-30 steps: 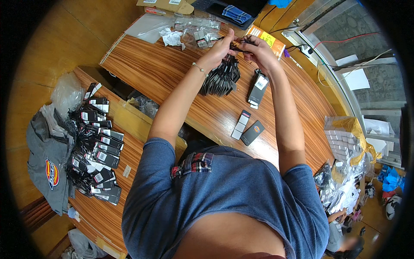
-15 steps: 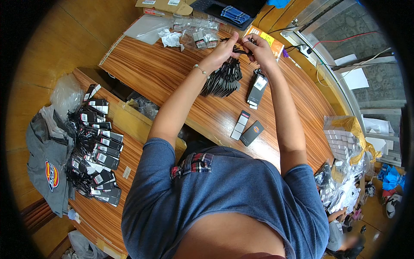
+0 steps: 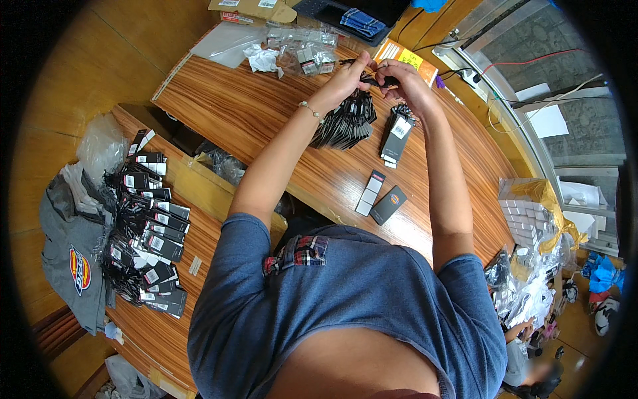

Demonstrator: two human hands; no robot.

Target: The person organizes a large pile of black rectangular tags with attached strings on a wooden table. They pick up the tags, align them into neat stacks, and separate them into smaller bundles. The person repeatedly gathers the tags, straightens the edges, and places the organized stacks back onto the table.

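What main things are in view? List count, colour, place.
Tag fan: one, black, upper middle
Tag stack: one, black, beside fan
Loose tags: two, mostly black, below stack
Tag pile: one, black, left tabletop
Clothing: one pile, grey, left
Tabletops: two, brown, centre and left
Crumpled paper: one, white, near top
Plaid cloth: one, blue, top
Plastic bags: several, clear, scattered
Bagged stack: one, white, right
Window: one, grey, right
Shirt: one, blue, centre
Left fingers: several, bare, on black cords
Right fingers: several, bare, on those cords
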